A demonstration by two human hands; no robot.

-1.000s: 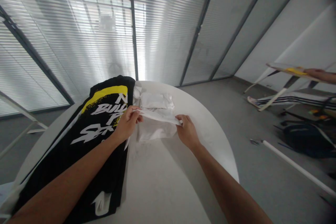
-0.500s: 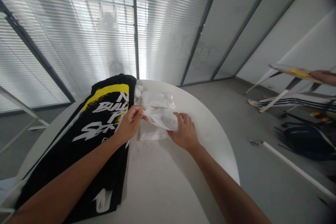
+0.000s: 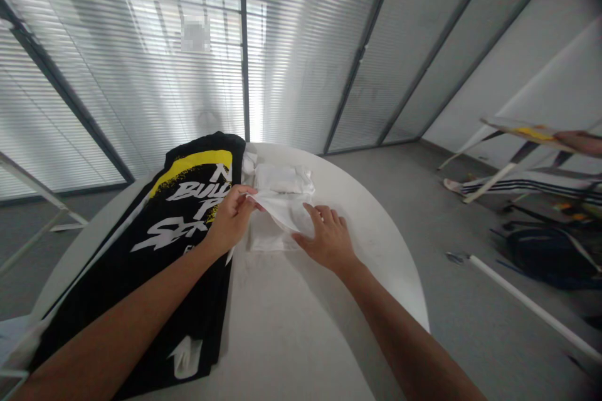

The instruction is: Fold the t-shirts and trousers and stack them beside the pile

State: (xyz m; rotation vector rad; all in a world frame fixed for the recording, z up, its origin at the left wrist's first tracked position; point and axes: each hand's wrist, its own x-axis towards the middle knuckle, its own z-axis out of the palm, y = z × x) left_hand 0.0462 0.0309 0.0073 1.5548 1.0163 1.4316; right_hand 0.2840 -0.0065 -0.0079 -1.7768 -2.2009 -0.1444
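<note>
My left hand (image 3: 231, 216) pinches the left corner of a thin white sheet (image 3: 286, 208), tissue or thin cloth; I cannot tell which. The sheet slants down to the right, its front edge raised. At its right end, my right hand (image 3: 327, 232) is open, thumb and fingers apart, with the thumb by the sheet's edge. Behind the sheet lies a flat, wrinkled white packet (image 3: 282, 179). Another white piece (image 3: 270, 239) lies under the sheet, partly covered. To the left, a black garment (image 3: 188, 294) with white lettering and a yellow print is spread below my left forearm.
Everything lies on a round white table (image 3: 291, 319). A crumpled white piece (image 3: 248, 163) sits by the garment's far edge. Glass partitions with blinds (image 3: 301, 44) stand behind. On the right are another person's hand (image 3: 580, 141), a second table (image 3: 510, 127) and a dark bag (image 3: 550, 250).
My right hand has loosened from the sheet, its fingers spreading apart. My left hand keeps its pinch and has shifted slightly left, drawing the sheet's corner along.
</note>
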